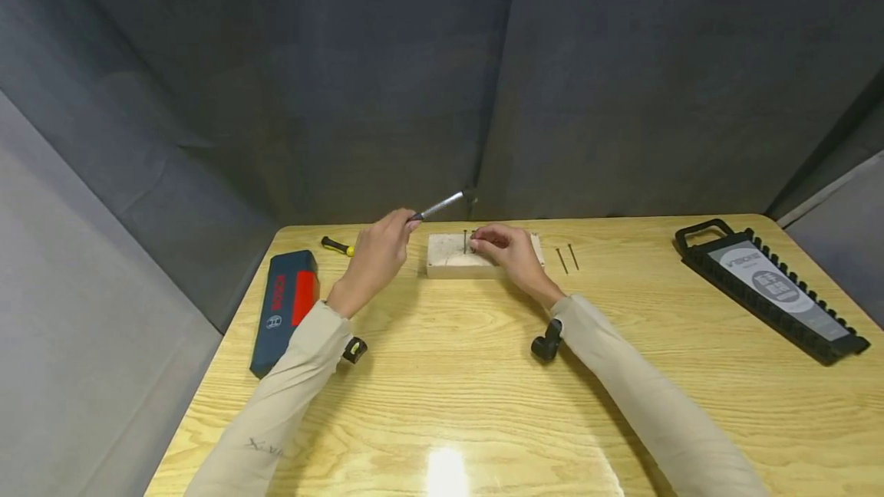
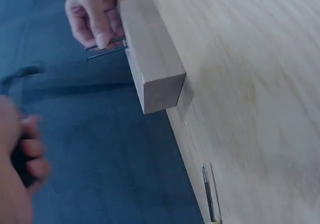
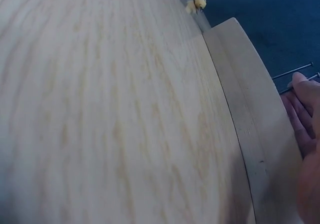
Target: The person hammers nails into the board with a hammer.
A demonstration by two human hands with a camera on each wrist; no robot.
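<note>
My left hand (image 1: 380, 248) grips a hammer (image 1: 442, 206) by its dark handle, with the head raised above and behind a pale wooden block (image 1: 445, 261). In the left wrist view the hammer head is blurred. The block lies near the far table edge. One nail (image 1: 465, 242) stands upright in its top. Right beside it, my right hand (image 1: 509, 253) pinches a second nail (image 2: 91, 48) between thumb and fingers, the nail's head showing above the fingertips. The right wrist view shows both nails close together, the lower part of the pinched one hidden by fingers.
Two loose nails (image 1: 568, 258) lie on the table right of the block. Behind the left hand lies a screwdriver (image 1: 334, 245) with a yellow-and-black handle. A blue-and-red Bosch case (image 1: 282, 309) is at left, a black tool rack (image 1: 773, 286) at right. A dark curtain (image 1: 387, 83) hangs behind.
</note>
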